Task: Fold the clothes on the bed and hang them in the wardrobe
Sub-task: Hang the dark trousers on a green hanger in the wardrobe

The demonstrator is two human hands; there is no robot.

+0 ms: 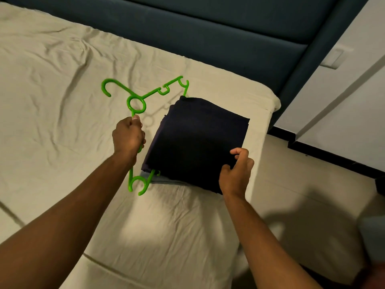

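You were at the hanging step: the folded cloth (198, 140) lay draped over the hanger's (136, 105) bar, near the bed (62, 80) corner. Your left hand (129, 137) gripped the hanger's arm; your right hand (236, 174) pinched the cloth's near edge. The next move likely called for lifting both level, so the cloth stayed put

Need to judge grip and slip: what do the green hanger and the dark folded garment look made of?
Green hanger: likely moulded plastic, smooth with slight sheen, uniform bright colour. Dark folded garment: seems a thin woven fabric, matte, with crisp flat folds; fibre unclear.
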